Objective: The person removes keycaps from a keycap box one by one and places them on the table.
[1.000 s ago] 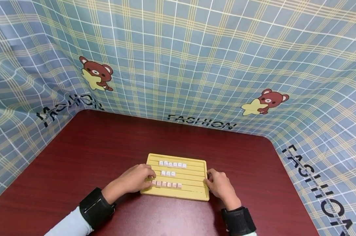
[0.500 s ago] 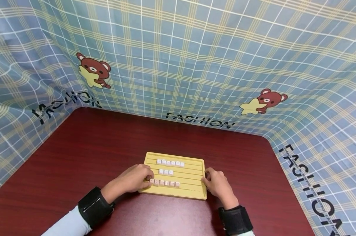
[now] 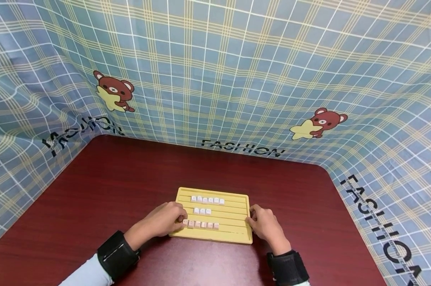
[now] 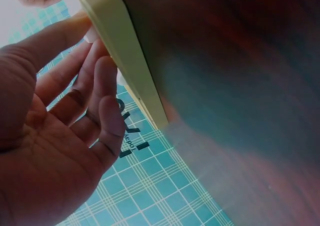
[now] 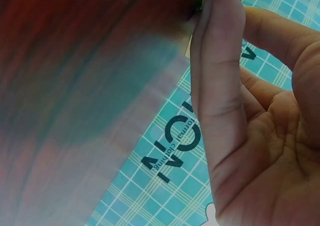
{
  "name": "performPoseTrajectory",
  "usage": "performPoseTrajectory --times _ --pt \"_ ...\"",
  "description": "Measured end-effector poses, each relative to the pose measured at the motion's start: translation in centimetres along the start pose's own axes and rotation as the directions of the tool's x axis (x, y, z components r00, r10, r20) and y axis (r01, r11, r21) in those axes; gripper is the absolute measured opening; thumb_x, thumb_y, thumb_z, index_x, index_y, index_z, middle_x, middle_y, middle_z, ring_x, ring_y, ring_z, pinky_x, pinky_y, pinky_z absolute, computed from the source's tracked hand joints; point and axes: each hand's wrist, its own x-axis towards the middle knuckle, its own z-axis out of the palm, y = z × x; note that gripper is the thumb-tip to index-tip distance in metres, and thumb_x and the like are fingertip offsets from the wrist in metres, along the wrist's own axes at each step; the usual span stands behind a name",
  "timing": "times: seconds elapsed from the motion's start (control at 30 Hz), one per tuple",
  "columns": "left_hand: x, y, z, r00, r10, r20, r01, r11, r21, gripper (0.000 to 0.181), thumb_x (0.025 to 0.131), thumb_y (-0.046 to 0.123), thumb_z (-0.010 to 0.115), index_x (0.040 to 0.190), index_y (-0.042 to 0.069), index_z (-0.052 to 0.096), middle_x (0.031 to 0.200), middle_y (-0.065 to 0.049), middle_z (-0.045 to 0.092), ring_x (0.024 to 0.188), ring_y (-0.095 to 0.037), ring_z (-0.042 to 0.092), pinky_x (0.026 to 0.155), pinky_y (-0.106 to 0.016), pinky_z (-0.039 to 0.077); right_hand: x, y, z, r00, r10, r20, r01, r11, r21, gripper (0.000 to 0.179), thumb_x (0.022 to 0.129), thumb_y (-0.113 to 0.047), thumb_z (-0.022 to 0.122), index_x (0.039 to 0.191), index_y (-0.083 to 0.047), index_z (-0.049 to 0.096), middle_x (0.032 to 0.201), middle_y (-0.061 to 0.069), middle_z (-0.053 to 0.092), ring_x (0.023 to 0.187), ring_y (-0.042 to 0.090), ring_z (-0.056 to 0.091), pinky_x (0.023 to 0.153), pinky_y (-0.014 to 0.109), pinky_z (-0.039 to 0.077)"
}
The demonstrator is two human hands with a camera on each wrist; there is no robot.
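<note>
A shallow yellow tray [image 3: 233, 237] lies on the table, with ridges across it. It bears three rows of small keycaps: a back row of white keycaps [image 3: 208, 200], a middle row of three white keycaps [image 3: 202, 211], and a front row of pinkish keycaps [image 3: 203, 225]. At the left end of the front row, my left hand [image 3: 165, 218] pinches a keycap [image 4: 91, 34] between thumb and fingers, mostly hidden by them. My right hand [image 3: 267, 225] grips the tray's right edge, its thumb towards the rim.
The dark red table [image 3: 129, 171] extends around the tray. A blue plaid cloth [image 3: 215, 87] with printed bears and lettering hangs behind and at both sides. Each wrist wears a black band [image 3: 118, 254].
The thumb and fingers of my left hand have come closer together at the front row's left end. My right hand keeps its place on the tray. The head view shifts slightly.
</note>
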Motion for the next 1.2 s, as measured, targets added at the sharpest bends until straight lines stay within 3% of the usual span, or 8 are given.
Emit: performPoseTrajectory --times 0.53,0.93,1.2 --pt "-0.1 -0.1 0.2 1.0 -0.011 -0.003 0.011 1.0 0.007 0.014 0.081 0.014 0.077 0.076 0.014 0.064 0.069 0.005 0.051 0.062 -0.002 0.038 0.056 -0.019 0.034 0.0 -0.1 0.1 1.0 0.008 -0.007 -0.008 1.0 -0.013 0.033 0.091 -0.017 0.069 0.119 -0.001 0.062 0.077 0.003 0.063 0.056 0.01 0.052 0.053 0.025 0.041" --pt "-0.5 -0.4 -0.6 1.0 -0.004 -0.03 0.004 1.0 -0.001 0.007 0.082 0.014 0.078 0.085 0.011 0.073 0.075 0.006 0.06 0.067 -0.002 0.048 0.061 -0.019 0.039 0.0 0.0 0.3 1.0 0.011 -0.01 -0.011 1.0 -0.022 0.032 0.091 -0.017 0.069 0.118 -0.002 0.063 0.079 0.004 0.065 0.059 0.01 0.054 0.055 0.026 0.043" --pt "-0.7 -1.2 -2.1 0.995 -0.079 -0.056 0.078 0.997 -0.021 0.008 0.083 0.017 0.077 0.089 0.013 0.073 0.079 0.006 0.06 0.066 -0.004 0.048 0.059 -0.019 0.038 0.0 -0.1 0.2 1.0 0.018 -0.01 -0.018 0.999 -0.035 0.033 0.09 -0.017 0.07 0.119 -0.002 0.062 0.08 0.004 0.066 0.062 0.01 0.055 0.056 0.027 0.043"
